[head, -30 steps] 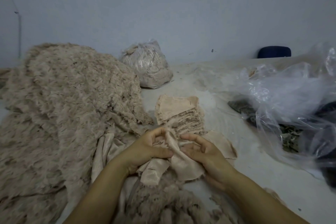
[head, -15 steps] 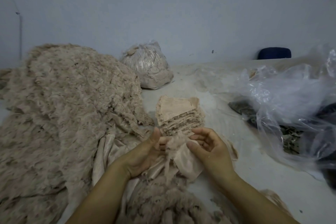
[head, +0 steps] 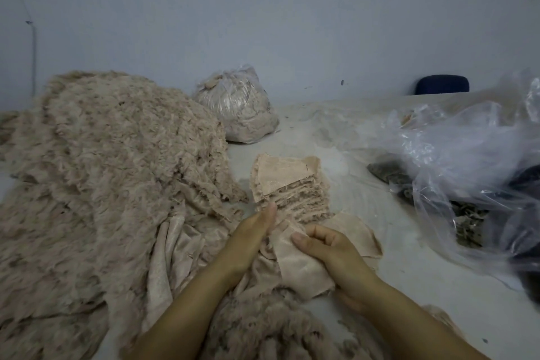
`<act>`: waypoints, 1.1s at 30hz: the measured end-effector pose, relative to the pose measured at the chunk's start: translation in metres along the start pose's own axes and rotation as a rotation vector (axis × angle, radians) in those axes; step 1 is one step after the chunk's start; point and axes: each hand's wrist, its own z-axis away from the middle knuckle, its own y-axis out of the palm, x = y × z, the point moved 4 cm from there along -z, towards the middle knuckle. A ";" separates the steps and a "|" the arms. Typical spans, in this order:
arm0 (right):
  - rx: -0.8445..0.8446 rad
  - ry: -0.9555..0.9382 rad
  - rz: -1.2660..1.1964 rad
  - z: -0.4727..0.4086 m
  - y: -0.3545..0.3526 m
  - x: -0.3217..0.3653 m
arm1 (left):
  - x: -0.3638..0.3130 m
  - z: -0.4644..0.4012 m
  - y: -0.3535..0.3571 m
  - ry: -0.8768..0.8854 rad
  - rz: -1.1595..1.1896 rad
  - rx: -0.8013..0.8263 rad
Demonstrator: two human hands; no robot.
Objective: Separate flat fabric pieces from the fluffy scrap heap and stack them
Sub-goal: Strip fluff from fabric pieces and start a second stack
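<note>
Nearest the camera, a tuft of fluffy scrap [head: 263, 327] lies on the surface [head: 409, 286] between the two forearms. Just beyond it, both hands work one flat fabric piece [head: 301, 269]. The right hand [head: 330, 251] has its thumb on top of the piece and its fingers [head: 318, 232] curled over the far edge, clamped on the cloth. The left hand [head: 251, 238] has closed in against the piece's left edge, thumb pointing up toward the stack [head: 287, 184]; its fingers are hidden behind the hand and the cloth, so their grip cannot be told for certain, though it seems to pinch the material.

Half a second ago the hands were a little apart with a frayed, fluffy strip hanging between them; now they are drawn together and the piece looks smoother, with less fluff showing. That suggests the piece is nearly freed and next goes on the stack, which sits just beyond the hands.

Left of the stack spreads the fluffy scrap heap [head: 102, 169], still large, so much sorting remains. Behind the stack stands a tied plastic bag [head: 239, 105] of scraps; right of the stack lies loose clear plastic sheeting [head: 455, 149] over dark material.
</note>
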 end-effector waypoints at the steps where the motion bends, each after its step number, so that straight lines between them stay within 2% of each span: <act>1: 0.015 -0.001 0.013 0.000 0.000 -0.001 | -0.002 0.001 0.002 0.018 -0.058 0.021; 4: 0.052 0.004 0.050 0.001 0.004 -0.002 | -0.003 -0.001 0.001 0.112 -0.198 -0.078; 9: 0.064 0.010 0.015 0.001 0.006 0.002 | -0.004 -0.002 -0.002 0.063 0.035 -0.191; 11: 0.088 0.024 0.021 0.002 0.005 0.001 | -0.002 -0.001 -0.002 0.012 0.120 -0.163; 14: 0.056 -0.005 0.120 0.002 0.004 -0.001 | -0.002 0.001 0.007 0.000 0.031 -0.025; 16: 0.028 -0.045 0.166 0.001 0.004 0.001 | -0.003 0.001 0.008 0.015 -0.020 -0.031; 19: -0.007 -0.145 0.211 0.000 0.007 0.007 | -0.002 -0.001 0.002 0.046 0.033 -0.161; 22: -0.028 -0.213 0.137 0.000 0.007 0.009 | 0.001 -0.004 0.001 -0.017 0.195 -0.253; 25: -0.062 -0.226 0.112 0.002 0.003 0.012 | 0.010 -0.007 -0.028 -0.094 0.311 -0.507; 27: -0.090 -0.197 0.093 0.002 -0.002 0.013 | 0.010 -0.007 -0.046 -0.065 0.273 -0.585; 30: -0.105 -0.166 0.082 0.001 -0.002 0.011 | 0.004 -0.007 -0.039 -0.010 0.175 -0.453; 33: -0.083 -0.179 -0.017 0.000 0.002 0.007 | 0.002 -0.004 -0.017 -0.103 0.089 -0.064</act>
